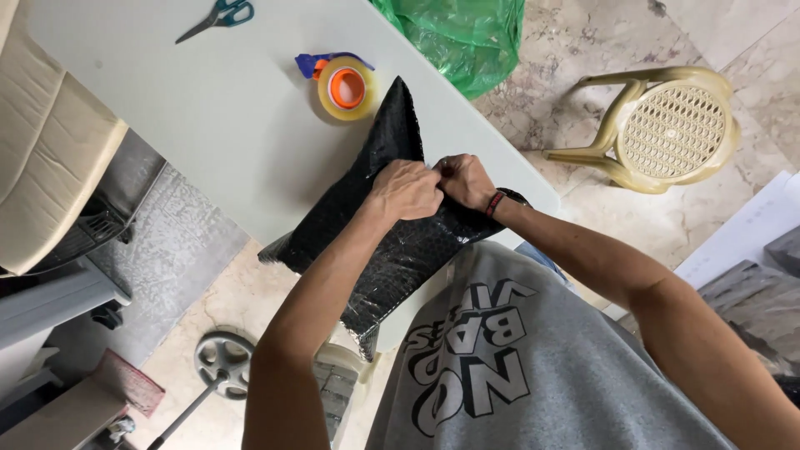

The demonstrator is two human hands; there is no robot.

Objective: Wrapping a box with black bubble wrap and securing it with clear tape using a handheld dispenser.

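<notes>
Right at the near edge of the pale table (208, 125) lies a black bubble-wrap parcel (383, 250), long and flat, set at a slant so that one end points up the table toward the tape and the other end overhangs the edge above the floor. Both hands meet on its upper face, about midway along. The left hand (406, 190) is closed, fingers curled down and pinching the black wrap; the right hand (465, 180), with a dark band at the wrist, is closed too, its fingertips pressed together on the same spot, touching the left hand. Just beyond the far end of the parcel sits a tape dispenser (343, 86) with a yellowish roll, an orange core and a blue handle. Farther up the table, well apart, lies a pair of scissors (218, 17) with teal handles. A green plastic bag (462, 37) hangs over the table's far right edge. On the marble floor to the right stands a beige plastic chair (667, 129) with a lattice seat.
</notes>
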